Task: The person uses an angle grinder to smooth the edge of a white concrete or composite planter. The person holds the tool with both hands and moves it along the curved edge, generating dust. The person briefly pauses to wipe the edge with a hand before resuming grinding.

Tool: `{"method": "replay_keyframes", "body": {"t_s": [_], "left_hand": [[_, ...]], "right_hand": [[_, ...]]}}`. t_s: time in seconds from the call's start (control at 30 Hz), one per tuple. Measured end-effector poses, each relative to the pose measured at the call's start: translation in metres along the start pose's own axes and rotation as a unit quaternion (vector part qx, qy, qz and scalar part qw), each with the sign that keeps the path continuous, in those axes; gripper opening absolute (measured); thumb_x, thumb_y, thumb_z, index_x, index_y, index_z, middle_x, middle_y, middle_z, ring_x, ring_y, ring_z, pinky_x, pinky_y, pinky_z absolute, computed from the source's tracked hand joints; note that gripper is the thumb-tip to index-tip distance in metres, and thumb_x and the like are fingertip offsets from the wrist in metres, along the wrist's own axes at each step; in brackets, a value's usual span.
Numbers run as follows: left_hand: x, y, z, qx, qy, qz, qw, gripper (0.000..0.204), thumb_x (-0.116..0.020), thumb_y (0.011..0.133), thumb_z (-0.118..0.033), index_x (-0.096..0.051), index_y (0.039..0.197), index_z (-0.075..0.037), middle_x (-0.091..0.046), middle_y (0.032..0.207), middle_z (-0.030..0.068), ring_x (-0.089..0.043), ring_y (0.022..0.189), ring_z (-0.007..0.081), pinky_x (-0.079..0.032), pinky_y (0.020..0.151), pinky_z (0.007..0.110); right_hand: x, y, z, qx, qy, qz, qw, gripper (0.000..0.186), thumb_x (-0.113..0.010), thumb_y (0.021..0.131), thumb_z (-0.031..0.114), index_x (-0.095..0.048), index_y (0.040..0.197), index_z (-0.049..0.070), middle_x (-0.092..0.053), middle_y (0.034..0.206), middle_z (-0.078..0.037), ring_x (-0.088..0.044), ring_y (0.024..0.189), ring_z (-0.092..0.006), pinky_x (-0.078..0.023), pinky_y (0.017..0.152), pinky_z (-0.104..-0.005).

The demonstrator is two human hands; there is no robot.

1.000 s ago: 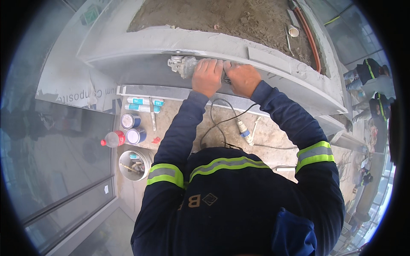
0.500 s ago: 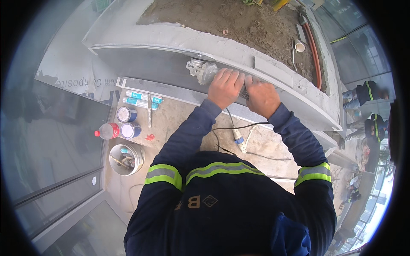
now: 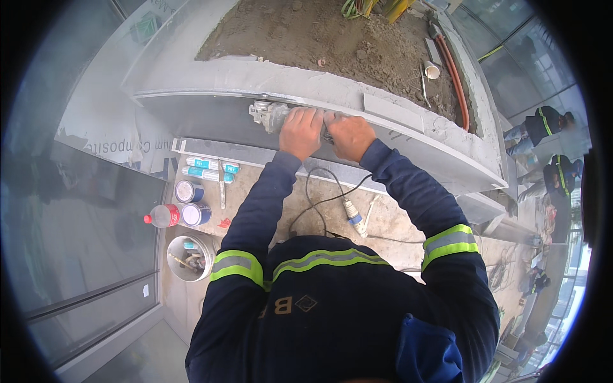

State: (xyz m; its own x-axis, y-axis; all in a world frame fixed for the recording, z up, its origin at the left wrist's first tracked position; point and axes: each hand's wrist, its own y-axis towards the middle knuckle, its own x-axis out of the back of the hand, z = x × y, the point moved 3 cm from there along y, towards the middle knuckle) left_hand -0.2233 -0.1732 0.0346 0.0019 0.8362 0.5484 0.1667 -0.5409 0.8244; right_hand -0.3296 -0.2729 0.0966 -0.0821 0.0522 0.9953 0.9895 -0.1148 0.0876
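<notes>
From my remote seat, I have the left hand (image 3: 301,133) wrapped around the body of an angle grinder (image 3: 271,117) at upper centre of the frame, and the right hand (image 3: 351,136) clamped on its rear part, just beside the left. The grinder's metal head sits by the upper edge of a grey panel (image 3: 204,115); I can't tell whether they touch. At left, I see a red-capped bottle (image 3: 165,216) above a white bucket (image 3: 185,273).

My tool's head (image 3: 269,117): dull, dusty metal. My sleeves (image 3: 415,185): matt cloth, with smooth reflective bands (image 3: 450,244). Planter rim (image 3: 287,78): rough, plaster-like. Soil (image 3: 300,35): coarse, matt. Front panel (image 3: 198,115): smooth, matt, material unclear to me. Bottle (image 3: 165,216): clear, glossy plastic.
</notes>
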Motion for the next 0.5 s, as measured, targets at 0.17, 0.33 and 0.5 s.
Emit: {"method": "replay_keyframes", "body": {"t_s": [0.17, 0.33, 0.5], "left_hand": [[0.005, 0.010, -0.038, -0.018, -0.015, -0.010, 1.000, 0.028, -0.068, 0.082, -0.010, -0.066, 0.109, -0.004, -0.065, 0.099, 0.0092, -0.067, 0.099, 0.0292, -0.054, 0.096, 0.044], [0.003, 0.015, -0.065, -0.018, -0.021, -0.030, 0.999, 0.027, -0.068, 0.083, -0.013, -0.067, 0.108, -0.003, -0.064, 0.098, 0.0089, -0.067, 0.098, 0.0290, -0.054, 0.095, 0.045], [0.003, 0.005, -0.054, -0.006, -0.040, -0.004, 0.999, 0.036, -0.072, 0.074, -0.006, -0.067, 0.109, -0.002, -0.067, 0.102, 0.0115, -0.068, 0.099, 0.0328, -0.055, 0.096, 0.046]], "right_hand": [[0.027, -0.039, -0.005, -0.023, -0.005, 0.018, 1.000, 0.035, -0.071, 0.079, 0.005, -0.057, 0.109, -0.004, -0.073, 0.095, -0.023, -0.075, 0.089, -0.0393, -0.061, 0.075, -0.0482], [0.038, -0.062, -0.012, -0.026, -0.008, 0.021, 0.999, 0.033, -0.070, 0.079, 0.004, -0.055, 0.107, -0.004, -0.072, 0.092, -0.023, -0.075, 0.083, -0.0406, -0.060, 0.071, -0.0490], [0.028, -0.056, -0.006, -0.028, -0.001, 0.020, 0.999, 0.032, -0.069, 0.080, 0.004, -0.056, 0.108, -0.004, -0.072, 0.092, -0.023, -0.075, 0.083, -0.0400, -0.060, 0.071, -0.0487]]}}
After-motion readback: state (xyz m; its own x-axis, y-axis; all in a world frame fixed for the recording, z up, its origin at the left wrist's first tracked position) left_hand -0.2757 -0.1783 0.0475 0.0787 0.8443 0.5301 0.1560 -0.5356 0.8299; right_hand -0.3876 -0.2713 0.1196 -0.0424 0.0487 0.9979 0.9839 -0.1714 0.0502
